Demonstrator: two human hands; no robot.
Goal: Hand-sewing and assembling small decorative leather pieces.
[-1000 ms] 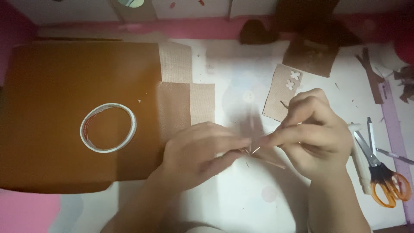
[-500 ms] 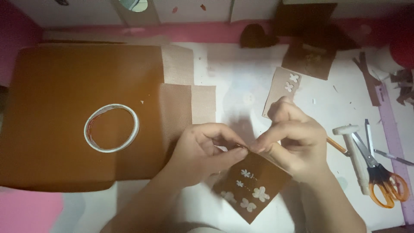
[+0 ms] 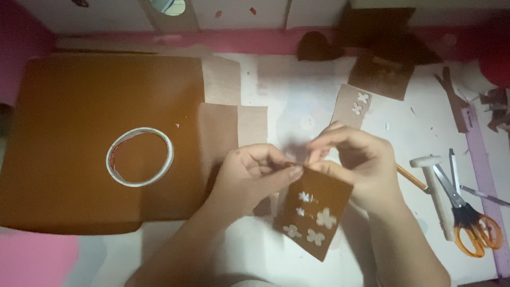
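Pinching brown card [image 3: 313, 212] | left hand [image 3: 249, 175] | right hand [image 3: 356, 165] | white flower cutouts

The pale, faintly patterned worktop [image 3: 297, 106] lies in dim, warm light, its right side shadowed. A bright pink strip [image 3: 223, 40] runs along its far edge, with whitish panels [image 3: 106, 13] beyond it (whether wall or floor I cannot tell). Pink shows again at the near left corner [image 3: 32, 260], and a lilac band [image 3: 481, 159] edges the right.
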